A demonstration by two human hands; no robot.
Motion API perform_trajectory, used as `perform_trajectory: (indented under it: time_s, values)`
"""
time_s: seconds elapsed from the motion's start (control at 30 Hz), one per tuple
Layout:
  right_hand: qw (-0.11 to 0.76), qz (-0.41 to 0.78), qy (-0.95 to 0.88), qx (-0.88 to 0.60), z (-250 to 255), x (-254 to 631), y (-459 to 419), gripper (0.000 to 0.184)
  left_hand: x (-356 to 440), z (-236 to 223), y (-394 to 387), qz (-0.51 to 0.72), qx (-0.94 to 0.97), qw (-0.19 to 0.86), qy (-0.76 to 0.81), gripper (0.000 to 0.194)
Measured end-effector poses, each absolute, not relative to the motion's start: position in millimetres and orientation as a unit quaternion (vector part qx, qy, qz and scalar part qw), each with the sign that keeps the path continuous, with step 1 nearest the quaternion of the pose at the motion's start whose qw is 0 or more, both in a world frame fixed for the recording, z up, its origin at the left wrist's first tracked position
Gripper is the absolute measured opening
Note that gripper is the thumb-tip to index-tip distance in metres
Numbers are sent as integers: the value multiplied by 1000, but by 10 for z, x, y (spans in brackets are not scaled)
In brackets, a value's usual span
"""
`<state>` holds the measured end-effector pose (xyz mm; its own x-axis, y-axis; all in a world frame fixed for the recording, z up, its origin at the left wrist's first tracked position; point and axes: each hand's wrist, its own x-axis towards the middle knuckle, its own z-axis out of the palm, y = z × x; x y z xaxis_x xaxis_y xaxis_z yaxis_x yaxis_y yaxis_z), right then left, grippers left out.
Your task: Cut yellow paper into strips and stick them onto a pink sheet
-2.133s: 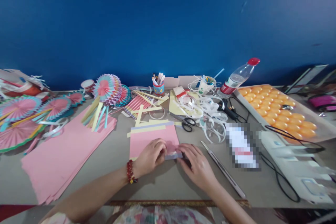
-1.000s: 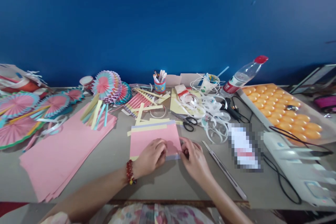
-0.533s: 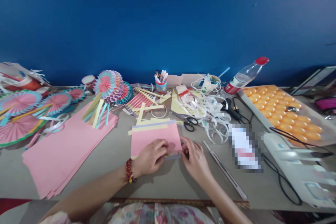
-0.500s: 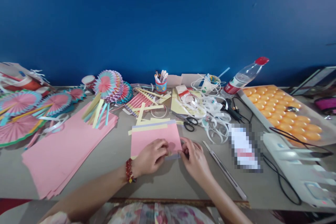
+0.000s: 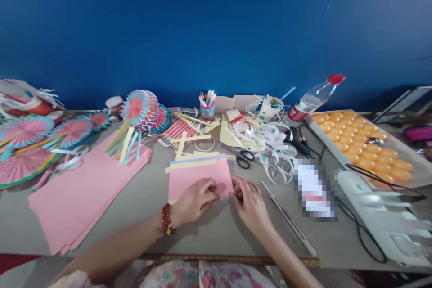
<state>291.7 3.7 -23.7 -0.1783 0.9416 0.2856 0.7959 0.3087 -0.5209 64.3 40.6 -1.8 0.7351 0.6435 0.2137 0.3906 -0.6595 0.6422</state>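
Observation:
A pink sheet of paper point(image 5: 199, 175) lies on the table in front of me, with pale yellow and lavender strips along its far edge. Yellow and lavender also show along its near edge. Resting on the near part of the sheet, my left hand point(image 5: 194, 200) has its fingers curled together at that edge; a red bead bracelet point(image 5: 167, 219) circles the wrist. My right hand point(image 5: 250, 202) is at the near right corner, thumb and fingers closed on the paper's edge. The fingertips partly hide the near strip.
A pink paper stack point(image 5: 84, 193) and pleated paper fans point(image 5: 70, 132) occupy the left. Beyond the sheet are scissors point(image 5: 245, 160) and white ribbon curls point(image 5: 276, 157). A utility knife point(image 5: 290, 220), a bottle point(image 5: 312, 101), a tray of orange domes point(image 5: 364, 144) and a white device point(image 5: 374, 220) are rightward.
My left fingers have moved slightly along the near edge, and less of the lavender strip shows between my hands. My right hand stays nearly still at the corner.

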Motion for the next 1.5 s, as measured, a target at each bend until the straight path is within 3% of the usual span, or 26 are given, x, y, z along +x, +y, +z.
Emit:
perform_trajectory:
  time_s: [0.67,0.83,0.93,1.17,1.5]
  values:
    - [291,132,-759,-567,-229,2923,50,30,649,-39,411,201,923,215,247,31]
    - [287,128,-760,-569,-247,2929,51,30,630,47,432,198,912,243,266,35]
    - [280,124,-762,-570,-232,2928,48,30,637,76,436,166,933,204,246,30]
    - [238,118,-776,-572,-109,2920,70,29,590,28,425,97,969,111,197,39]
    - [233,169,-780,-556,-15,3060,164,46,506,-11,393,114,970,109,183,35]
